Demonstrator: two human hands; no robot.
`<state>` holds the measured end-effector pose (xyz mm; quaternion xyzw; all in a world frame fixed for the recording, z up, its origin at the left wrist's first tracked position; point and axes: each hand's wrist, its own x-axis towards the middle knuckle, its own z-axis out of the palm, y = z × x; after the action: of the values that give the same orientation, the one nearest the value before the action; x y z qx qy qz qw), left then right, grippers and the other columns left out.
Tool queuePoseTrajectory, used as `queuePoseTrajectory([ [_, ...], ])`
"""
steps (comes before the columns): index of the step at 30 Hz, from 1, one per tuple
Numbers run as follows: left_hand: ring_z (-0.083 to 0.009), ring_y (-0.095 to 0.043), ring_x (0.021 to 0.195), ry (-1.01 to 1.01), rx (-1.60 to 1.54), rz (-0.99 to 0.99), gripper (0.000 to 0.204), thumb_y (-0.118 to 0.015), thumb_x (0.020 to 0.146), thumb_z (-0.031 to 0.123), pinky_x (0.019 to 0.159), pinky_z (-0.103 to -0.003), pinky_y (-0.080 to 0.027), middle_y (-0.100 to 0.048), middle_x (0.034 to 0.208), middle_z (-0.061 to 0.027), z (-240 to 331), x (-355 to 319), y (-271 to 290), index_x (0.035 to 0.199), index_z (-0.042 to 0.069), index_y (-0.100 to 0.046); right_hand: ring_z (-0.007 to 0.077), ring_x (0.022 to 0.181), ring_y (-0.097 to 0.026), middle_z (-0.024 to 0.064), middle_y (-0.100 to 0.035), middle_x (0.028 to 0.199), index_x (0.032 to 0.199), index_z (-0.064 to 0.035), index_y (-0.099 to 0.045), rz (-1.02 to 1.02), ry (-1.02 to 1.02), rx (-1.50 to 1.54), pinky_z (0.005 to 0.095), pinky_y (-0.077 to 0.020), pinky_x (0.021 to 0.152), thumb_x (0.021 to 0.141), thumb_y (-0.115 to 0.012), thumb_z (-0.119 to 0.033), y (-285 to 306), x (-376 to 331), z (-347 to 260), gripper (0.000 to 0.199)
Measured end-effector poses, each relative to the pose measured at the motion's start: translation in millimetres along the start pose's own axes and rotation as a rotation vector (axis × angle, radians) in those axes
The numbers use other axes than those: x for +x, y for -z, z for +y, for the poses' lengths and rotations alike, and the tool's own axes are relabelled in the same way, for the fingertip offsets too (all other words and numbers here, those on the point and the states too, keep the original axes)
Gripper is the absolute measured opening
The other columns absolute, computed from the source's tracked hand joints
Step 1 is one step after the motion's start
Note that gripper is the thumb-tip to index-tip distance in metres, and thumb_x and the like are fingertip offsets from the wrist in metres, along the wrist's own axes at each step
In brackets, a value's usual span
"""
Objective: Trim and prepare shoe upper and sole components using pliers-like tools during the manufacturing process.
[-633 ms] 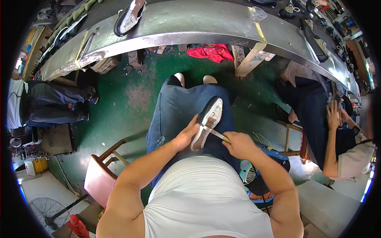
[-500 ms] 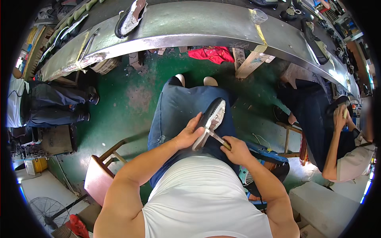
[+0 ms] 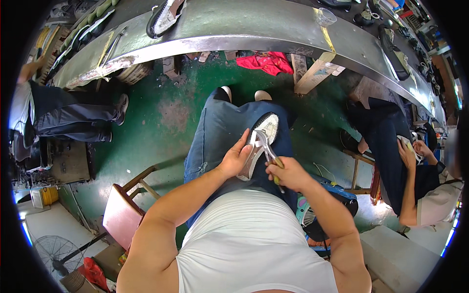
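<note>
In my lap is an unfinished shoe (image 3: pixel 250 162), its bottom turned up, showing a white forefoot, a brown middle and a dark stitched edge round the toe. My left hand (image 3: pixel 235 158) is closed on its left side, thumb over the bottom. A pair of metal pincers (image 3: pixel 264 140) with yellowish handles is in my right hand (image 3: pixel 288 174), fingers wrapped round the grips. The curved jaws rest at the white part of the shoe bottom, beside my left fingertips. Whether they pinch any material is too small to tell.
Across the front runs a metal-topped bench (image 3: pixel 249 22), bearing another unfinished shoe (image 3: pixel 163 20) and a clear plastic cup (image 3: pixel 326 17). A stool (image 3: pixel 124 210) stands at left, a fan (image 3: pixel 56 254) behind it. People are at left (image 3: pixel 73 117) and right (image 3: pixel 415 180). Red cloth (image 3: pixel 266 63) lies under the bench.
The shoe has rolled so its bottom faces up more fully. My right hand has swung the pincers more upright, jaws higher on the shoe. The person at right now handles something light-coloured instead of a dark shoe.
</note>
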<state>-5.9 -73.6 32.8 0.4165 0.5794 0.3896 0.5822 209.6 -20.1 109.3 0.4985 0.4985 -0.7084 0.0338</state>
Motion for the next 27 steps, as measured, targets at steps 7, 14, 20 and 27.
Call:
queuePoseTrajectory([
  [7, -0.0424, -0.044, 0.136, -0.526, 0.573, 0.044, 0.057, -0.044, 0.102, 0.014, 0.112, -0.038, -0.039, -0.035, 0.152, -0.0276, 5, 0, 5, 0.156, 0.009, -0.027, 0.0125, 0.073, -0.063, 0.0063, -0.066, 0.088, 0.113, 0.0020, -0.061, 0.003, 0.111, 0.300, 0.0273, -0.0503, 0.058, 0.099, -0.059, -0.016, -16, 7, 38, 0.024],
  [14, -0.0484, -0.061, 0.109, -0.332, 0.650, -0.061, 0.055, -0.043, 0.103, 0.021, 0.093, -0.047, -0.053, -0.040, 0.147, -0.0288, 25, -4, 5, 0.155, 0.025, -0.027, 0.0167, 0.071, -0.064, 0.0096, -0.066, 0.086, 0.104, -0.0001, -0.059, 0.043, 0.017, 0.105, 0.0276, -0.0524, 0.055, 0.102, -0.053, -0.027, 28, -34, 8, 0.028],
  [20, -0.0459, -0.068, 0.093, -0.185, 0.938, -0.154, 0.056, -0.044, 0.103, 0.027, 0.082, -0.047, -0.058, -0.037, 0.149, -0.0305, 36, -5, 1, 0.154, 0.039, -0.024, 0.0315, 0.072, -0.068, 0.0167, -0.065, 0.071, 0.097, 0.0025, -0.058, 0.254, 0.239, -0.458, 0.0426, -0.0515, 0.070, 0.103, -0.047, -0.035, 28, 6, -17, 0.039],
  [27, -0.0448, -0.048, 0.131, -0.089, 0.554, 0.103, 0.083, -0.054, 0.100, 0.034, 0.107, -0.045, -0.042, -0.032, 0.153, -0.0323, 11, -15, -13, 0.157, 0.001, -0.004, 0.0441, 0.081, -0.065, 0.0240, -0.066, 0.086, 0.095, 0.0008, -0.056, 0.439, 0.716, -0.680, 0.0506, -0.0509, 0.073, 0.100, -0.053, -0.036, 7, -8, -11, 0.038],
])
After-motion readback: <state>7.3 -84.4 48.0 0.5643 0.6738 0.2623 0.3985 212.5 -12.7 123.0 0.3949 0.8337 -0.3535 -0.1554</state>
